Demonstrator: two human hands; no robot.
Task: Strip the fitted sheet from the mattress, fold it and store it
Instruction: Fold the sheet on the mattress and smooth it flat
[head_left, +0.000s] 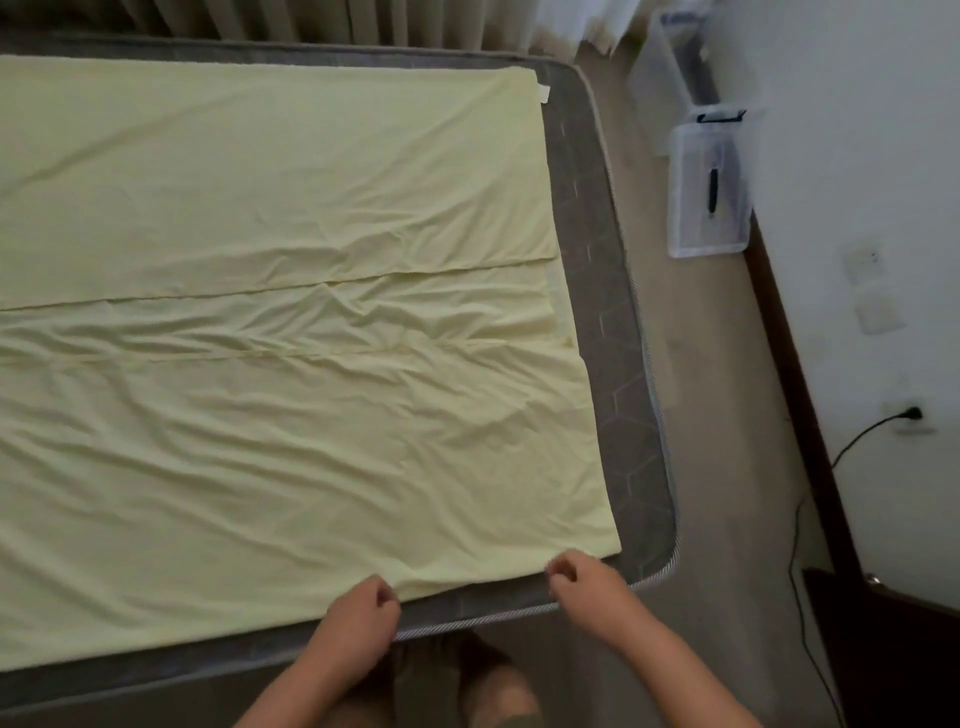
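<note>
So the yellow sheet lies flat on the bare grey mattress, folded over itself. Left hand and right hand each pinch its near edge. A clear plastic box sits on the floor, far right.

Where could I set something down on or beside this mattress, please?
A bare mattress strip runs right of the sheet; the floor beside it is open, but clear storage boxes crowd its far end. The left hand and right hand pinch the near edge.
</note>
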